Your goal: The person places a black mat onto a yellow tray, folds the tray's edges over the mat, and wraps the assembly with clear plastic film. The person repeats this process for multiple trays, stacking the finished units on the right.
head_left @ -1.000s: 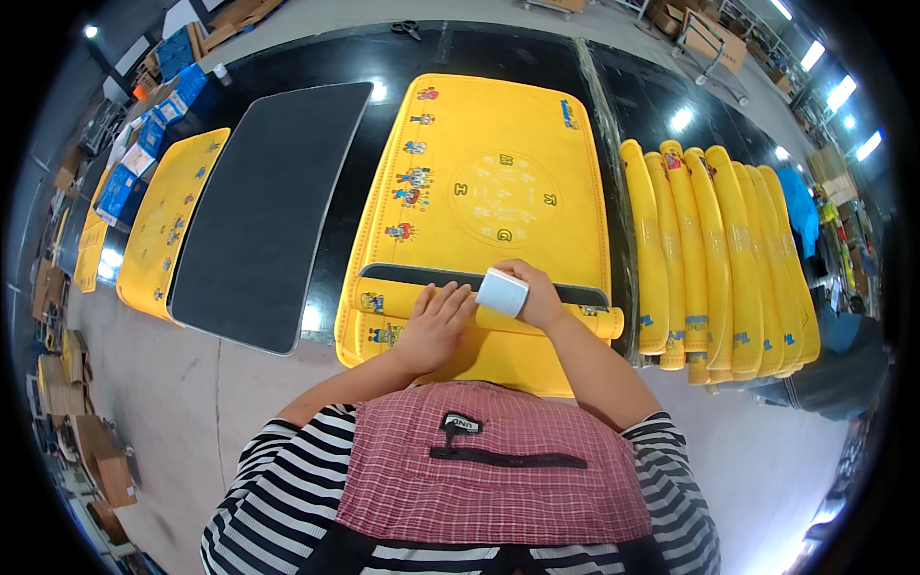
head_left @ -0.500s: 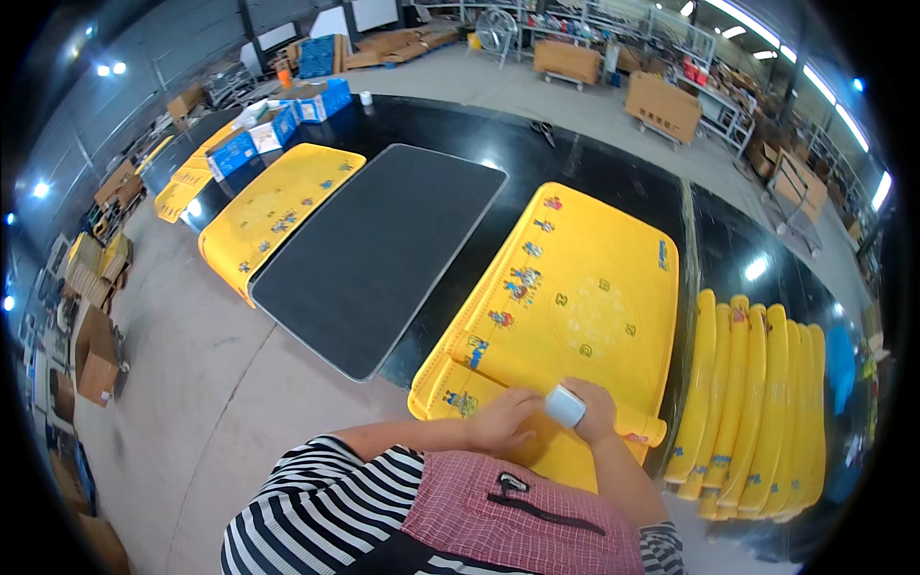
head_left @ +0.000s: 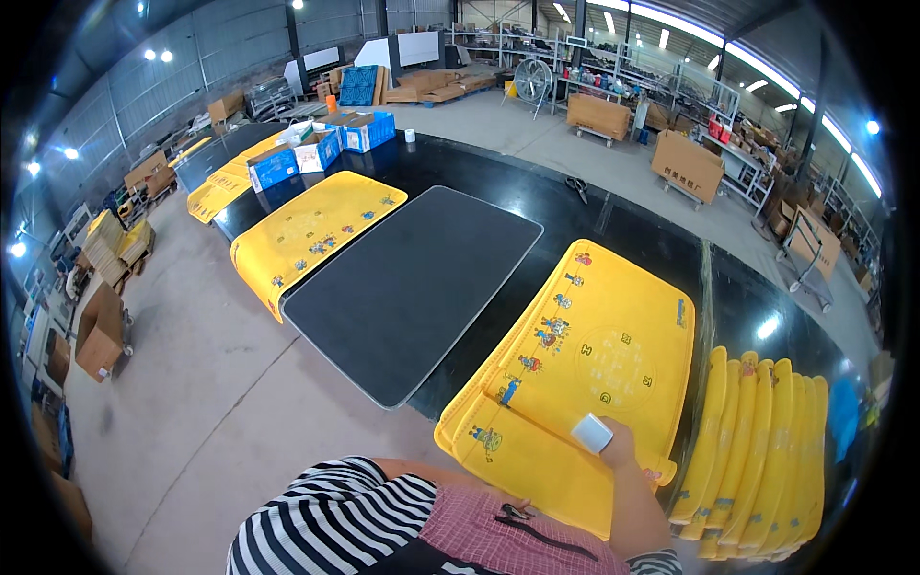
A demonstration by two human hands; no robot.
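Note:
My right hand point(head_left: 621, 447) is closed around a small pale, flat-faced block point(head_left: 592, 433), held over the lower part of a yellow printed mat point(head_left: 623, 326). Another yellow mat point(head_left: 537, 470) lies under that one and sticks out toward me. My left forearm crosses in front of my body, and my left hand point(head_left: 522, 504) is at the pocket of the pink checked apron point(head_left: 470, 522). Its fingers are mostly hidden there, so their pose does not show.
Left of the mats, a dark grey sheet point(head_left: 417, 287) with a pale rim lies on the black table point(head_left: 565, 216). Beyond it are another yellow mat point(head_left: 316, 225) and blue-white boxes point(head_left: 369, 132). Scissors point(head_left: 577, 188) lie near the far edge. Several folded yellow mats point(head_left: 752, 450) overlap at right.
My left hand has left the mat and drawn back to the apron pocket. The right hand still holds the block over the mat. The view has shifted, showing more of the far room.

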